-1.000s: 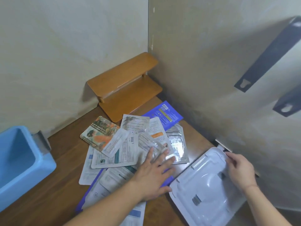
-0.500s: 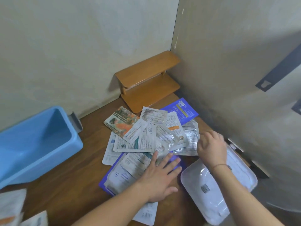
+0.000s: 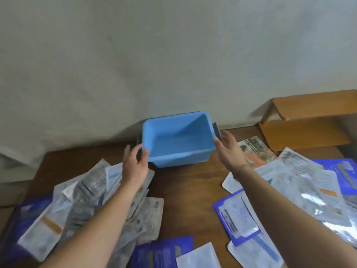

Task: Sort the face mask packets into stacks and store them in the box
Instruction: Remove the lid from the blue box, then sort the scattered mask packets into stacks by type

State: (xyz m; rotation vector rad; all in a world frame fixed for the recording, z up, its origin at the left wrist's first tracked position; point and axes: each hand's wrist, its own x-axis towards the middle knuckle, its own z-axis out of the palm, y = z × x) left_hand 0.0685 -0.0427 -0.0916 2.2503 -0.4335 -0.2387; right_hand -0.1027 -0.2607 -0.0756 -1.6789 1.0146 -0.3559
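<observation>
An empty blue box (image 3: pixel 179 151) with dark grey handles stands on the wooden table (image 3: pixel 189 194) against the wall, straight ahead. My left hand (image 3: pixel 135 163) grips its left end, thumb on the rim and fingers by the handle. At the right end, my right hand (image 3: pixel 229 149) is spread, fingertips touching the grey handle. Face mask packets lie in loose heaps: a silvery and white pile (image 3: pixel 87 202) under my left forearm, and a wider pile (image 3: pixel 301 182) with blue, white and foil packets to the right.
A small two-step wooden shelf (image 3: pixel 309 122) stands at the back right against the wall. More blue and white packets (image 3: pixel 164 252) lie at the near table edge. A bare strip of table runs between the two piles in front of the box.
The view has swung left from the right-hand pile to the blue box. Both hands left the packets and the white tray and reached to the box's two ends.
</observation>
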